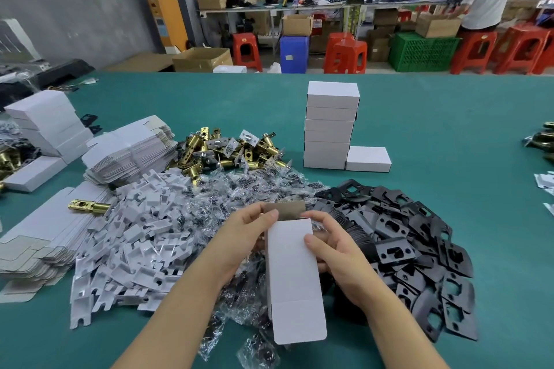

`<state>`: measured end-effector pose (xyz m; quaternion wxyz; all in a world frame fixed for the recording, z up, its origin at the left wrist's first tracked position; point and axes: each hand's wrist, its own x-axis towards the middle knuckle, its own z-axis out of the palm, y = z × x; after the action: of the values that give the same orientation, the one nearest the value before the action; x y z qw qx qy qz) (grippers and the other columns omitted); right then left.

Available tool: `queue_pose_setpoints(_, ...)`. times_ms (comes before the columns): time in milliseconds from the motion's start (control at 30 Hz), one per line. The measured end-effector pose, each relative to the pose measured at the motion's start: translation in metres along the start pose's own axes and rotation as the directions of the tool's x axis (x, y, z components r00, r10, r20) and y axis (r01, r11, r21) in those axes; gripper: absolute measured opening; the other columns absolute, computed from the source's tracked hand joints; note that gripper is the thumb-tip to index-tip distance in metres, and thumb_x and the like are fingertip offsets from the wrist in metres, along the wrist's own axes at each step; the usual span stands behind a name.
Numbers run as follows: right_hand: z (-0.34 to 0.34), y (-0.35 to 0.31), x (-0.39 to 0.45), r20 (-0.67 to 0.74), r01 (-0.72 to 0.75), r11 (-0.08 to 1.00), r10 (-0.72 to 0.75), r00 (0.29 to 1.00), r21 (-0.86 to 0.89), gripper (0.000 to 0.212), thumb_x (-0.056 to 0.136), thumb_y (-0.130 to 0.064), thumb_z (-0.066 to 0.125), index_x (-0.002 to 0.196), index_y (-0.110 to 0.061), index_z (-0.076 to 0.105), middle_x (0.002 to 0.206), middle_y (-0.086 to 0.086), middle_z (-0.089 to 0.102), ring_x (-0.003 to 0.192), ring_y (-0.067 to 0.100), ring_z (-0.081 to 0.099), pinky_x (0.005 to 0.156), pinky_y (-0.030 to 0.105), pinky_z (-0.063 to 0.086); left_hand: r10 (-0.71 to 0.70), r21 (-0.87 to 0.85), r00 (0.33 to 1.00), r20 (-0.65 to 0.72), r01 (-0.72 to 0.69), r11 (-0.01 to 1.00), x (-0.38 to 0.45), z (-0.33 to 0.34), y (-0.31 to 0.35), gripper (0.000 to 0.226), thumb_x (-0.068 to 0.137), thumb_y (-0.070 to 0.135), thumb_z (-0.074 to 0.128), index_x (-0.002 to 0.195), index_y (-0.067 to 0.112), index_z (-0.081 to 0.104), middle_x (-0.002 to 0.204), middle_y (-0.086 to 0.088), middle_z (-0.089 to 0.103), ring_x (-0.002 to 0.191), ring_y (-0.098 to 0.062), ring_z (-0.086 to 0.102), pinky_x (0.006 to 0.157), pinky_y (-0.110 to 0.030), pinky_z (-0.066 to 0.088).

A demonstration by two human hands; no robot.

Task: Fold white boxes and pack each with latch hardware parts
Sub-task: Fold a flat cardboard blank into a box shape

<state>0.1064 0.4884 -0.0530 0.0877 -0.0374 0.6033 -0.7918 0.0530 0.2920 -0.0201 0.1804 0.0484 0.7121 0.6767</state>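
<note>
Head view. A box [292,278] in mid-assembly is held above the green table [449,117] at 6 o'clock, over the parts piles. Its long axis runs roughly 12 to 6, tilted slightly so the far end leans toward 11; the near flap, rounded at the corners, hangs open toward the viewer, and the grey-backed far flap stands up at 12. The left hand [248,228] pinches the far left corner, and the right hand [335,252] wraps the right wall with its thumb on the top face; both are closed on the box, probably to square the sleeve while the far flap is tucked.

Supplies lie within reach in an arc: flat blanks [132,150] at 10, white inserts [141,237] at 9, brass latches [227,150] at 11, bagged screws [239,189] at 12, black plates [419,240] at 3. Finished boxes [329,126] are stacked at 1, clear of the piles, presumably so packed work stays apart from loose stock.
</note>
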Motion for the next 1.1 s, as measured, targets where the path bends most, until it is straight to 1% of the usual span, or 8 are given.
queue_pose_setpoints(100, 0.0, 0.0, 0.0, -0.015, -0.002, 0.999, 0.003, 1.0, 0.039, 0.053, 0.093, -0.029, 0.069, 0.137, -0.027, 0.04, 0.112, 0.016, 0.076, 0.09, 0.025, 0.074, 0.065, 0.033, 0.06, 0.064, 0.077, 0.998, 0.009, -0.065, 0.995, -0.002, -0.003, 0.001, 0.019, 0.102, 0.03, 0.059, 0.107, 0.027, 0.077, 0.099, -0.009, 0.075, 0.083, -0.016, 0.068, 0.071, -0.027, 0.056)
queue_pose_setpoints(233, 0.002, -0.001, 0.0, -0.016, 0.009, 0.998, -0.008, 1.0, 0.057, 0.05, 0.09, -0.026, 0.069, 0.136, -0.027, 0.05, 0.113, 0.016, 0.076, 0.096, 0.028, 0.075, 0.068, 0.035, 0.062, 0.138, 0.143, 0.99, 0.021, -0.14, 0.98, -0.005, -0.004, 0.004, 0.027, 0.091, 0.046, 0.059, 0.103, 0.029, 0.078, 0.098, -0.01, 0.075, 0.087, -0.022, 0.069, 0.081, -0.04, 0.057)
queue_pose_setpoints(433, 0.003, -0.001, 0.0, 0.0, -0.007, 0.996, 0.007, 1.0, 0.085, 0.048, 0.084, -0.033, 0.076, 0.127, -0.024, 0.056, 0.114, 0.018, 0.075, 0.099, 0.032, 0.075, 0.069, 0.036, 0.062, 0.087, 0.183, 0.996, -0.014, -0.083, 0.98, -0.007, -0.002, 0.009, 0.051, 0.092, 0.072, 0.043, 0.097, 0.036, 0.08, 0.091, 0.002, 0.079, 0.083, -0.013, 0.075, 0.073, -0.023, 0.052)
queue_pose_setpoints(600, 0.004, 0.0, 0.001, -0.017, -0.006, 0.999, 0.007, 1.0, 0.036, 0.031, 0.09, -0.021, 0.071, 0.117, -0.034, 0.065, 0.112, 0.018, 0.074, 0.099, 0.032, 0.074, 0.068, 0.035, 0.062, 0.083, 0.223, 0.996, 0.025, -0.087, 0.971, -0.004, -0.004, 0.011, 0.023, 0.096, 0.044, 0.066, 0.088, 0.026, 0.077, 0.087, -0.002, 0.074, 0.076, -0.008, 0.067, 0.074, -0.026, 0.048)
queue_pose_setpoints(700, 0.003, -0.001, 0.001, -0.012, 0.005, 1.0, -0.004, 1.0, 0.03, 0.034, 0.091, -0.02, 0.069, 0.123, -0.034, 0.065, 0.115, 0.016, 0.074, 0.102, 0.031, 0.074, 0.069, 0.035, 0.062, 0.078, 0.269, 0.993, 0.084, -0.098, 0.958, -0.005, -0.007, 0.015, 0.009, 0.095, 0.033, 0.07, 0.096, 0.035, 0.079, 0.095, 0.008, 0.077, 0.085, -0.004, 0.07, 0.072, -0.016, 0.053)
queue_pose_setpoints(900, 0.001, 0.002, 0.001, -0.027, 0.011, 0.999, -0.01, 1.0, 0.053, 0.035, 0.092, -0.024, 0.07, 0.126, -0.03, 0.067, 0.118, 0.011, 0.074, 0.102, 0.028, 0.073, 0.069, 0.035, 0.062, 0.144, 0.431, 0.978, 0.151, -0.196, 0.881, -0.006, -0.008, 0.016, 0.025, 0.098, 0.028, 0.067, 0.108, 0.049, 0.076, 0.103, 0.022, 0.075, 0.095, -0.004, 0.069, 0.078, -0.021, 0.054)
queue_pose_setpoints(1000, 0.001, 0.002, 0.002, -0.102, 0.001, 1.0, -0.002, 0.995, -0.007, 0.032, 0.086, -0.045, 0.071, 0.112, -0.029, 0.07, 0.103, 0.004, 0.075, 0.089, 0.021, 0.073, 0.061, 0.028, 0.057, 0.165, 0.477, 0.97, 0.178, -0.231, 0.848, -0.008, -0.001, 0.014, 0.027, 0.098, 0.028, 0.068, 0.111, 0.051, 0.073, 0.103, 0.026, 0.074, 0.094, -0.001, 0.069, 0.076, -0.017, 0.052)
queue_pose_setpoints(1100, 0.0, 0.003, 0.003, -0.144, 0.017, 0.999, -0.023, 0.989, -0.042, 0.03, 0.082, -0.05, 0.07, 0.101, -0.027, 0.07, 0.093, 0.002, 0.074, 0.079, 0.015, 0.069, 0.057, 0.025, 0.053, 0.175, 0.505, 0.967, 0.184, -0.246, 0.827, -0.009, 0.005, 0.013, 0.026, 0.098, 0.031, 0.067, 0.111, 0.052, 0.073, 0.102, 0.029, 0.074, 0.094, 0.002, 0.069, 0.073, -0.013, 0.051)
